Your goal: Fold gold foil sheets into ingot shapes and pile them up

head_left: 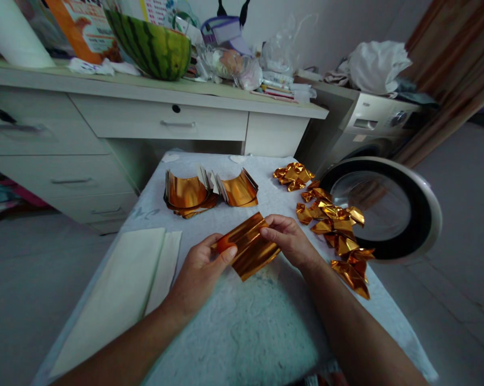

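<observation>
Sheet (252, 252) is between both hands over mid-table (226, 338), nearer the wearer than the two foil stacks (185, 192) (241, 188). Left hand (197, 271) pinches its left end, thumb on top; right hand (288, 238) pinches the upper right edge. Opposed grip likely keeps the curled foil under control. Can't tell if its lower edge touches the cloth. Stacks sit just beyond the hands, probably for easy reach. Folded pieces (341, 230) lie along the right side, likely to keep them apart from the flat stock.

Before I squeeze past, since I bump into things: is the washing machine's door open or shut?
Open: the round door stands swung out from the washing machine.
</observation>
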The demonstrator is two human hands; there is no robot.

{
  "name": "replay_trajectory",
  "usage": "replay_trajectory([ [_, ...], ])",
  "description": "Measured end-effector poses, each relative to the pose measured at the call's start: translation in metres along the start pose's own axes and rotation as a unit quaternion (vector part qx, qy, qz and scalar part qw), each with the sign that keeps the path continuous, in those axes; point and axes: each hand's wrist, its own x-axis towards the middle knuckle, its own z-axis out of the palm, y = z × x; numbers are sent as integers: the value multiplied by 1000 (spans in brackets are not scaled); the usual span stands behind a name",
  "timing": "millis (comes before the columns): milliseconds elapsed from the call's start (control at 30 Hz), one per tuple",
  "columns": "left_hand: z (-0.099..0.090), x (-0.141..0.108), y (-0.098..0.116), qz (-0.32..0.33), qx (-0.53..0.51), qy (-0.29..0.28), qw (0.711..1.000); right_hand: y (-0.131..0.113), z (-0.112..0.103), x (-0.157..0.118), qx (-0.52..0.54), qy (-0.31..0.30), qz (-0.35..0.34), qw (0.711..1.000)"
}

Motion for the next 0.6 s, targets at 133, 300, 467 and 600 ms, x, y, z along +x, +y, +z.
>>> replay_trajectory([
  [133,0,-3,-5,67,131,154,977,3,2,2,26,41,6,999],
  [300,4,-17,4,203,254,174,929,12,4,7,13,126,-28,992],
  [467,10,-20,7,196,228,48,953,20,13,7,-117,145,-87,979],
  [600,11,-13,2,119,123,28,985,17,25,1,-266,112,-205,935],
])
